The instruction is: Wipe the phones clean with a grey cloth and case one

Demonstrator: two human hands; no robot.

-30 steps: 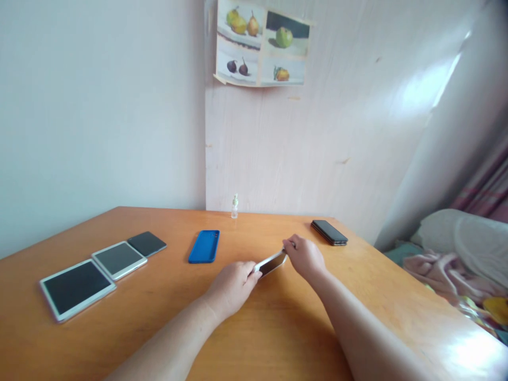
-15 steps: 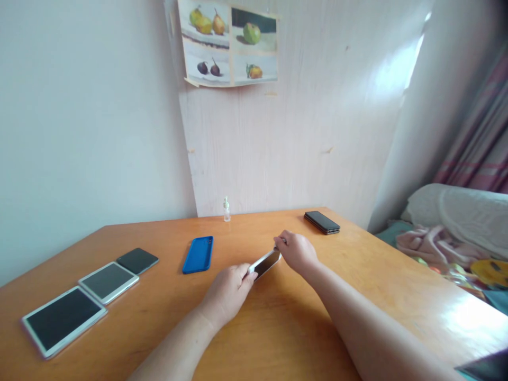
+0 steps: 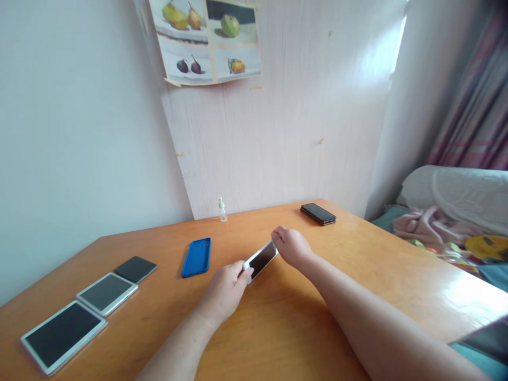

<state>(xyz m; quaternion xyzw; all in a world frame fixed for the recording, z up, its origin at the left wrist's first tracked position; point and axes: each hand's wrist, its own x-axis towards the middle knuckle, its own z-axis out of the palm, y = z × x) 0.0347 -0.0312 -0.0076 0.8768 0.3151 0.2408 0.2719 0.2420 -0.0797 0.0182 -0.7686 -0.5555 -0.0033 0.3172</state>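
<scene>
Your left hand [image 3: 225, 288] grips the near end of a white phone [image 3: 262, 259], its fingers closed on it and the thumb pressed over the dark screen. Your right hand [image 3: 292, 246] meets the far end, fingers curled tightly in at the corner; you cannot tell from here what lies inside them. The phone is tilted, above the middle of the table [image 3: 278, 338]. Just beyond your left hand lies a blue phone case [image 3: 197, 257]. Toward the table's left edge, two white tablets [image 3: 63, 336] and a black tablet [image 3: 136, 269] form a row. Black phones [image 3: 318, 214] sit stacked near the far right corner, and a small bottle [image 3: 222, 210] stands by the far edge.
</scene>
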